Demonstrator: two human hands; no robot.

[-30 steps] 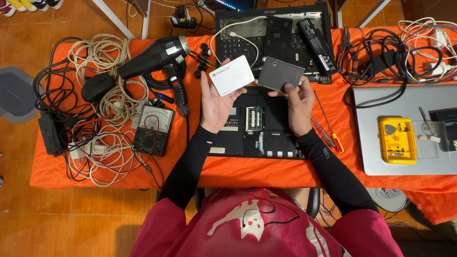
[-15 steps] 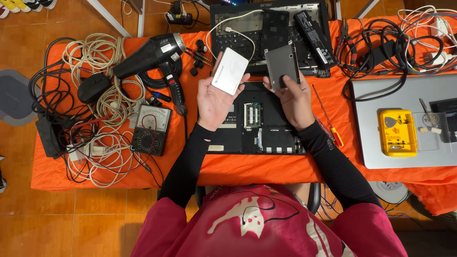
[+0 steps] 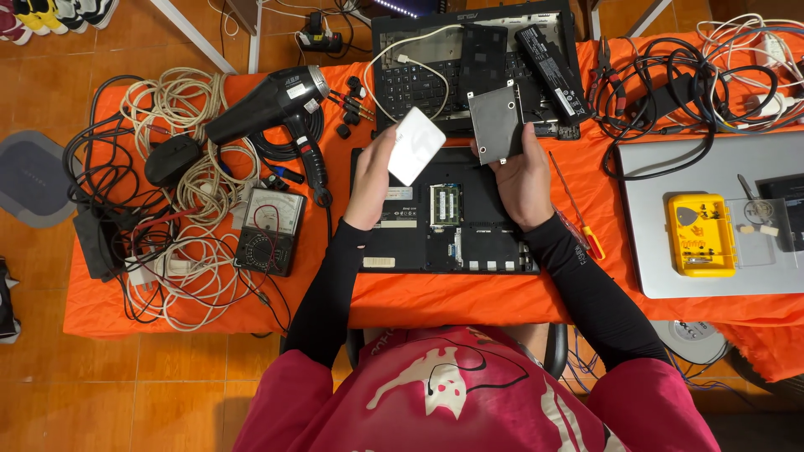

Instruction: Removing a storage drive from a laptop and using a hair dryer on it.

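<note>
Gripping, in the left hand, a white rounded-rectangular plastic slab by its lower edge, fingers closed around it and tilted up. Clasping, in the right hand, a flat grey metal plate with screw holes, thumb across its lower part. Holding both raised side by side, apart, over the black opened laptop base lying on the orange-covered bench. Seemingly at a stage of comparing the two parts; setting either down would call for picking a free patch beside the base, away from the thin red-handled screwdriver at the right. Further out, a black hair dryer and a dark analogue meter among tangled cables. Hard to tell what the slab is; undersides of both parts hidden, far bench edge cut off.
</note>
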